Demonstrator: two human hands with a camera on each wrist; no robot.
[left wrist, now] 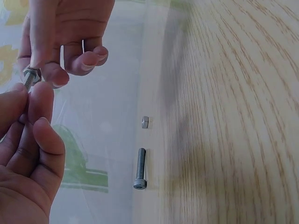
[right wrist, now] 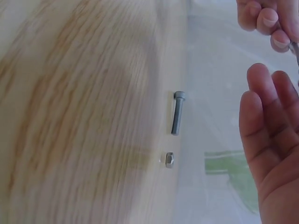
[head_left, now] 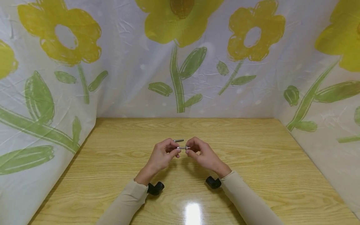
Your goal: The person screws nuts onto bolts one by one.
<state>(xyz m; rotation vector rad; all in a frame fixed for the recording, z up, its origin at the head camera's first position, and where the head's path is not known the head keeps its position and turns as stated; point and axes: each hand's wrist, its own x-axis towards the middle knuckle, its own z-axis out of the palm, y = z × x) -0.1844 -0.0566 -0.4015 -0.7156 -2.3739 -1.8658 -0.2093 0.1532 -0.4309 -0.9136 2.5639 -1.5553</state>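
Above the middle of the table, my left hand (head_left: 161, 156) pinches a metal bolt (head_left: 182, 147) between thumb and fingers. My right hand (head_left: 206, 157) holds a hex nut (left wrist: 33, 74) at the bolt's threaded end, thumb and index finger at its sides. The nut sits around the thread in the left wrist view, and the bolt's head is hidden in the left fingers. On the table beyond the hands lies a second bolt (left wrist: 140, 169) with a round socket head. Near its threaded tip is a second nut (right wrist: 169, 160), hidden behind the right hand in the head view.
The wooden table (head_left: 180, 128) is bounded at the back and sides by a pale curtain (head_left: 126, 78) printed with yellow flowers. Black elbow-shaped pieces (head_left: 156, 188) show beside both wrists. A bright light reflection lies near the table's front.
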